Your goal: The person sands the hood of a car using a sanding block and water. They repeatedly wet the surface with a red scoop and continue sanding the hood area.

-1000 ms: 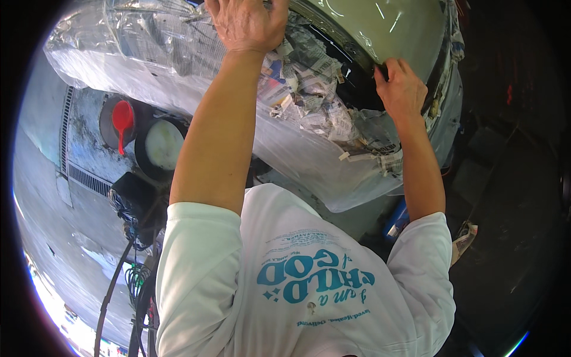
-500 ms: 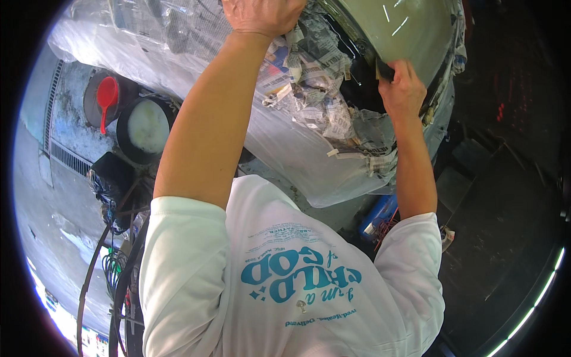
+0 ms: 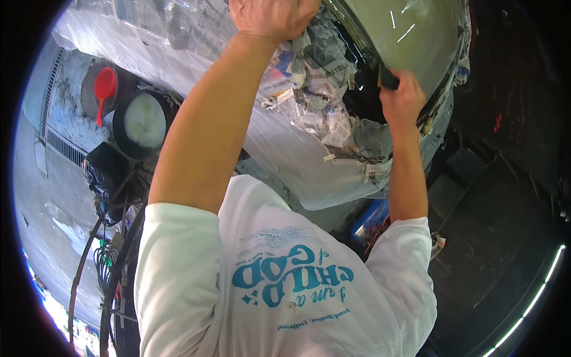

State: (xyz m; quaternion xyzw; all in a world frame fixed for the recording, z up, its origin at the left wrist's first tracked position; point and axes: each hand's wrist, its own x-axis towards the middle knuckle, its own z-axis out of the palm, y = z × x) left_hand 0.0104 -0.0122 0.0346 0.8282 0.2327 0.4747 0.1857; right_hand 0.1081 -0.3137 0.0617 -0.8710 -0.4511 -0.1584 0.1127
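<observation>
Hands (image 3: 272,18) apart — the right one (image 3: 404,100) grips a dark block (image 3: 389,78)

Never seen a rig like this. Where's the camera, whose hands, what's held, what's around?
No robot: two bare human hands. The camera is the left of two worn on the person's head, looking down. The right hand holds a small dark block at the edge of a pale, glossy, curved panel. The left hand is cut off by the top edge; its grip can't be told. Crumpled printed newspaper and translucent plastic sheeting lie beside the panel. Off to the left are a red long-handled dipper and a round black basin with whitish contents.
</observation>
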